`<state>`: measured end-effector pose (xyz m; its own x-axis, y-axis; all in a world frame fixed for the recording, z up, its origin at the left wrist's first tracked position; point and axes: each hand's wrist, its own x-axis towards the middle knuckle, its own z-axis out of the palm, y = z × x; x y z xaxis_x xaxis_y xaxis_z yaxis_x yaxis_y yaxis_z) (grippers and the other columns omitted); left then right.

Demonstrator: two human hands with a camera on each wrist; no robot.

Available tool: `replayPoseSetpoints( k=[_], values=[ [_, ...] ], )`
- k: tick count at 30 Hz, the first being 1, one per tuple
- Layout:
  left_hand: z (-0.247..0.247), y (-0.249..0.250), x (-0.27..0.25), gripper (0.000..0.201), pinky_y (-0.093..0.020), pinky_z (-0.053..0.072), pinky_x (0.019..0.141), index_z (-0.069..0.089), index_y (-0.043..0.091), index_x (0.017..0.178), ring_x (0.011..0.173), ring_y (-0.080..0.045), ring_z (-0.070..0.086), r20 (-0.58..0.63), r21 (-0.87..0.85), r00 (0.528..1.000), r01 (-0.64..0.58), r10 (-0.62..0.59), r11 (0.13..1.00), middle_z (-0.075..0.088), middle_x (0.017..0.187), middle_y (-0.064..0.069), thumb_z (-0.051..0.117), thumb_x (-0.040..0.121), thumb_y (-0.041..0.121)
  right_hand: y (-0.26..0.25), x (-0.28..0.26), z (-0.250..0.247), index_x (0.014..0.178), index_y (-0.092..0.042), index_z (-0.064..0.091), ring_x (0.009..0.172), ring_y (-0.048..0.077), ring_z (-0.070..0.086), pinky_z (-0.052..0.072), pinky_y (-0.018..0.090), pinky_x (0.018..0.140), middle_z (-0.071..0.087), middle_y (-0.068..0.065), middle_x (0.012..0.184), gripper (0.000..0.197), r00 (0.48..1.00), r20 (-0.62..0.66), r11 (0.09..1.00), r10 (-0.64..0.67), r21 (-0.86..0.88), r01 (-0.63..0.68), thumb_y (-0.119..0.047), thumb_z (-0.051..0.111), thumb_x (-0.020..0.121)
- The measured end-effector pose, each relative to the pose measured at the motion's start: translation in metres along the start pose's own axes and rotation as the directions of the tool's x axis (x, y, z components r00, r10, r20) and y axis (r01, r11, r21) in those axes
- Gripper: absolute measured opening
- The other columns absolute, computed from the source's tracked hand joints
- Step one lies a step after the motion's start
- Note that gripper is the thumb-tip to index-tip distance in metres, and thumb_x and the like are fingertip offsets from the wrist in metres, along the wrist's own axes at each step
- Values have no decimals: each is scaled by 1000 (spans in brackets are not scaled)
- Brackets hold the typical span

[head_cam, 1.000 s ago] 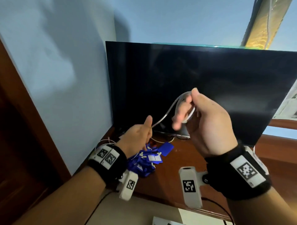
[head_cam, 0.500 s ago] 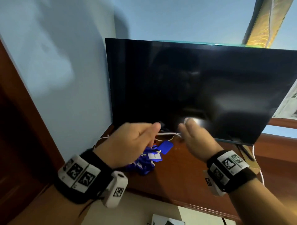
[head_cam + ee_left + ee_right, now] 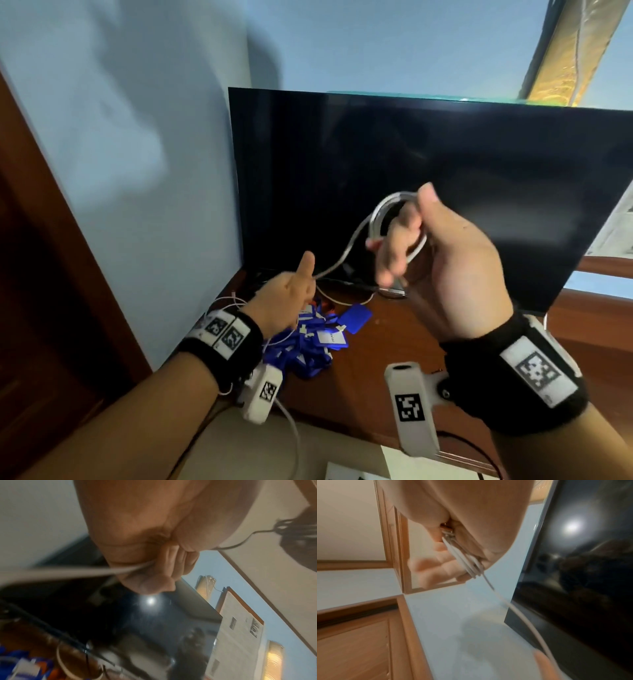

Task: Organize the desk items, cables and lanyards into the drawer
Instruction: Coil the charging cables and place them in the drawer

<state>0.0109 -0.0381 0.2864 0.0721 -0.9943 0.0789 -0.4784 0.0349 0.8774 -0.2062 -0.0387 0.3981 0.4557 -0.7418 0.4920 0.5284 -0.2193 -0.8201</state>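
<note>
My right hand is raised in front of the dark monitor and pinches several loops of a white cable between thumb and fingers; the coil shows clearly in the right wrist view. The cable's free run slopes down left to my left hand, which grips it in curled fingers with the thumb up; the strand leaves that fist. A pile of blue lanyards with white tags lies on the brown desk just below my left hand. No drawer is in view.
A large dark monitor stands at the back of the desk against a pale blue wall. Thin white cables trail at the desk's left corner. A brown wooden frame runs along the left. White paper lies below the desk edge.
My right hand has risen from low near the desk back up in front of the monitor with the coil. My left hand stays low on the strand, thumb now raised.
</note>
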Motion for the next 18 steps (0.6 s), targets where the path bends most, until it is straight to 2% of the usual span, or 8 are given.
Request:
replayPoseSetpoints(
  k=[2,4,6,8,10,12,15,18],
  values=[
    [22,-19,-13,70,-34,37,50,34,26,61,51,-17,28,75,-24,997,36,-34,999,28,59,4,23,89,89,-6,8,-8,80,-9,49,82,41,74,57,39,87,73,22,74,38,994,-86,987,-61,141,72,-27,34,110],
    [39,-24,-32,65,-33,40,52,41,25,64,51,-17,37,160,52,984,70,-78,996,35,60,2,29,94,82,-5,14,-21,85,-9,50,108,39,72,53,46,101,78,15,90,33,976,-148,979,-161,105,178,-19,33,112],
    [47,-23,-51,59,-35,38,59,44,24,65,53,-16,38,257,136,961,68,-101,988,38,58,6,35,102,68,4,18,-40,91,-14,52,120,30,68,45,47,113,78,10,103,27,953,-176,964,-245,-146,221,-19,36,112],
    [41,-11,-67,56,-34,36,63,46,23,65,55,-12,38,310,201,948,11,-74,980,39,58,7,37,106,61,20,17,-62,95,-21,55,122,16,66,43,39,114,76,7,115,22,956,-189,881,-227,-458,119,-26,41,111],
    [24,8,-75,54,-27,35,59,50,23,67,53,-7,39,302,235,953,-51,-23,971,40,58,7,39,106,59,39,12,-80,96,-17,55,111,-7,65,44,18,103,77,-2,110,23,974,-195,719,-113,-693,-56,-32,45,109],
    [0,33,-78,55,-24,35,55,51,20,67,51,-6,41,236,252,970,-112,51,961,41,55,6,42,103,59,55,5,-87,97,-7,51,84,-26,58,39,0,76,73,-9,94,29,974,-220,513,59,-830,-219,-33,46,108],
    [-35,64,-76,59,-32,40,57,51,11,67,53,-19,48,71,364,976,-217,205,906,49,56,-7,44,100,60,78,-12,-81,85,-13,48,55,-8,60,40,11,56,64,-4,65,33,936,-243,332,256,-887,-321,-37,44,108],
    [-57,81,-60,57,-28,39,55,46,16,63,50,-16,47,-79,476,943,-250,323,844,46,53,-2,44,105,54,93,-26,-58,76,-17,52,41,8,52,45,30,53,55,-4,51,45,909,-174,457,379,-819,-347,-46,40,108]
  ],
)
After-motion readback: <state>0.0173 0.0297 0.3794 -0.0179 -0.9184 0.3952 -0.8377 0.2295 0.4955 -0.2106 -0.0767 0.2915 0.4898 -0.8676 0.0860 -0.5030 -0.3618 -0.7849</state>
